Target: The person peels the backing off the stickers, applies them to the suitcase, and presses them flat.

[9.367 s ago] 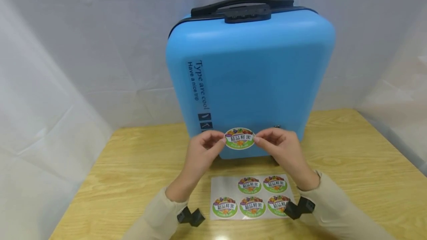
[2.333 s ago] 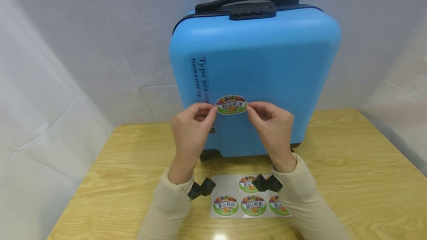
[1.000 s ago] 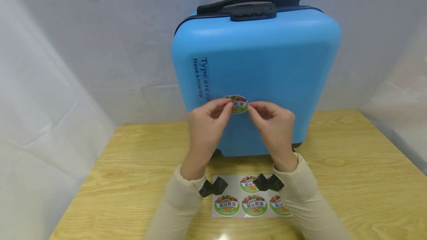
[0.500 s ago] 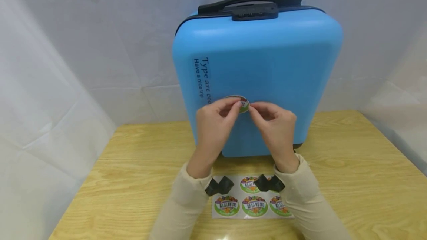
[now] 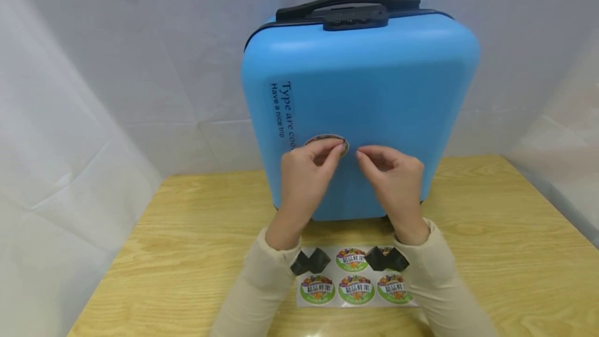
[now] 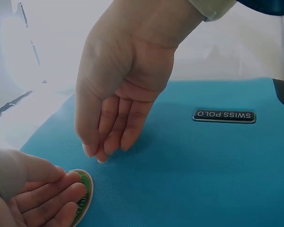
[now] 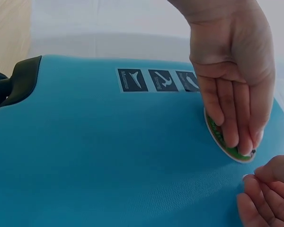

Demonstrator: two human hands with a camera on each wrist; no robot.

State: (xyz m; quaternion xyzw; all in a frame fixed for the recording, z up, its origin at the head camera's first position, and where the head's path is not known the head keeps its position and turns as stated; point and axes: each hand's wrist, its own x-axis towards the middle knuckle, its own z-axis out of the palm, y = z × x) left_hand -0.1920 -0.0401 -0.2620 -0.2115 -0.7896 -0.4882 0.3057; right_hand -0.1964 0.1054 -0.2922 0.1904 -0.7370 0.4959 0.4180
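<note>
A blue suitcase (image 5: 383,103) stands upright on the table. An oval fruit sticker (image 7: 217,135) lies against its front panel, beside the printed lettering. My left hand (image 5: 304,181) covers most of the sticker, its nearly straight fingers on the sticker's face near the right end. In the left wrist view only a curved strip of the sticker (image 6: 88,182) shows past those fingertips. Just right of the sticker is my right hand (image 5: 395,183), apart from it, thumb tip close to the fingertips and nothing between them. That hand is close to or touching the panel; I cannot tell which.
A sticker sheet (image 5: 332,272) with several more oval stickers lies on the wooden table (image 5: 187,233), partly hidden by the wrist cameras. A black carry handle (image 5: 348,1) tops the suitcase. White cloth (image 5: 164,56) hangs behind and at both sides.
Earlier both hands held the sticker by its ends, lower, then against the suitcase. My left hand has slid rightward across it; my right hand has let go and moved slightly right.
</note>
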